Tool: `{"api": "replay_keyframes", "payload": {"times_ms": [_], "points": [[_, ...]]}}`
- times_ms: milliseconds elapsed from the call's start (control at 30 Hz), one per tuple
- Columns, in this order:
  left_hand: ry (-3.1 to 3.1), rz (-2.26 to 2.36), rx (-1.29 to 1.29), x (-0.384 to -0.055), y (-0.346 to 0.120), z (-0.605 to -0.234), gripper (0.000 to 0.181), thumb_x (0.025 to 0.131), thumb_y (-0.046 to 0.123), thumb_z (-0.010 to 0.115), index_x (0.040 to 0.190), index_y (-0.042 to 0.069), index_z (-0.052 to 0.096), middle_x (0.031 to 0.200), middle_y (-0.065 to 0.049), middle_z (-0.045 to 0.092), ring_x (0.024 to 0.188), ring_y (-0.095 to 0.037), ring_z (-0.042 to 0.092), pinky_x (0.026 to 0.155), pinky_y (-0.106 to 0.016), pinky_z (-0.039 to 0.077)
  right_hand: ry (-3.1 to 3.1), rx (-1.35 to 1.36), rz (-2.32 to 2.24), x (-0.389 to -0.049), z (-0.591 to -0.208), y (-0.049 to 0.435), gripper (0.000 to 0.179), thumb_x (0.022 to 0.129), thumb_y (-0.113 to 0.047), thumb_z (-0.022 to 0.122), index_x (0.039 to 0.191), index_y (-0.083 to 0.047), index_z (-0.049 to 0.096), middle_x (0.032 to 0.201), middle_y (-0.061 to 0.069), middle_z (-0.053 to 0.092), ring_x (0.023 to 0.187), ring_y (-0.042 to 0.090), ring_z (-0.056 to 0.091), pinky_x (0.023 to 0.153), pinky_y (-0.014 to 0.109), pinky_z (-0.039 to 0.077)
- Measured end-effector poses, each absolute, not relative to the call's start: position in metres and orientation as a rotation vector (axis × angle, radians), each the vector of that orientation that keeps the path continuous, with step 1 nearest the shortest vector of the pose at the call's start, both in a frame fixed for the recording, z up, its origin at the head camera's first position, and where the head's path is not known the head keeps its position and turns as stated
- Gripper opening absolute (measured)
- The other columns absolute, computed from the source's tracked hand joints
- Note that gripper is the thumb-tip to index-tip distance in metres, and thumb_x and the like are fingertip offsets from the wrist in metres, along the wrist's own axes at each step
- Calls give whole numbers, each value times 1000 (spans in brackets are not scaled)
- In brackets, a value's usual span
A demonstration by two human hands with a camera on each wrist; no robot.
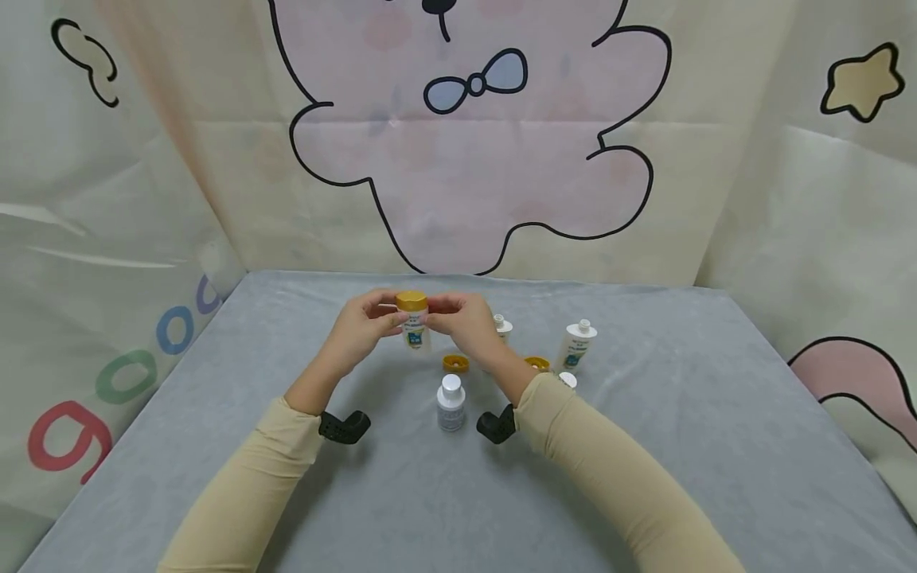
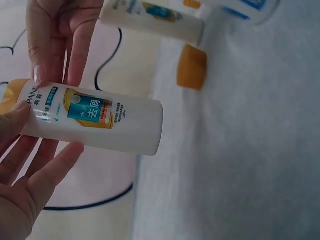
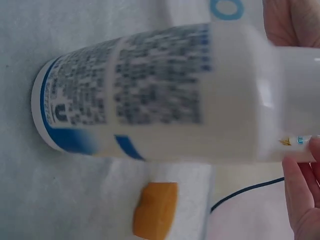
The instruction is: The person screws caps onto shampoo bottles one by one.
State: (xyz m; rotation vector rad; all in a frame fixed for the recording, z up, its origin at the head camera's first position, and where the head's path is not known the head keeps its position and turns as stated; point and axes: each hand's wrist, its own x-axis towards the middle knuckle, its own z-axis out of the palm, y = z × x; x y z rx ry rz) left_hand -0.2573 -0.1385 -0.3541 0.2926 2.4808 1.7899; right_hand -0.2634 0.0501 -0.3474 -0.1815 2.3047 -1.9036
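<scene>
Both hands hold one white shampoo bottle [image 1: 415, 329] with a gold cap [image 1: 411, 301] on its top. It stands roughly upright above the table, its printed label facing me. My left hand [image 1: 360, 326] grips it from the left; in the left wrist view the thumb lies on the label's upper part and the fingers are behind. From the right, my right hand [image 1: 466, 322] pinches it near the cap, the fingertips of the right hand [image 2: 65, 45] touching just below. In the right wrist view, a nearer white bottle [image 3: 165, 90] hides most of the held bottle.
A small white bottle [image 1: 450, 404] stands nearest me, between the wrists. Loose gold caps [image 1: 455, 364] [image 1: 536, 364] lie behind it. Uncapped white bottles [image 1: 577, 344] [image 1: 504, 326] stand to the right, beside a partly hidden white-topped one [image 1: 567, 380]. A printed cloth hangs behind the table.
</scene>
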Motion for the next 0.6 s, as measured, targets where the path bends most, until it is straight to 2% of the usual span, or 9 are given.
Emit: {"api": "replay_keyframes", "payload": {"times_ms": [333, 467, 600], "points": [[2475, 1709, 226, -262, -154, -372, 38, 99, 13, 63, 134, 2, 56, 138, -19, 55, 126, -33, 58, 91, -30, 58, 2418, -86, -1687, -271, -361, 33, 29, 88, -15, 77, 116, -9, 73, 120, 6, 73, 114, 23, 66, 101, 39, 54], [2477, 1690, 238, -262, -154, -372, 40, 98, 16, 64, 136, 3, 56, 139, -18, 55, 127, -33, 57, 99, -39, 55, 2446, -97, -1659, -270, -362, 33, 30, 88, -15, 77, 117, -9, 73, 120, 6, 73, 114, 23, 67, 100, 39, 54], [2506, 1645, 254, -259, -151, -368, 49, 96, 24, 68, 140, 9, 54, 144, -12, 54, 135, -31, 50, 110, -49, 45, 2460, -108, -1627, -267, -360, 38, 32, 88, -17, 77, 119, -12, 72, 121, 4, 72, 114, 22, 66, 99, 38, 55]]}}
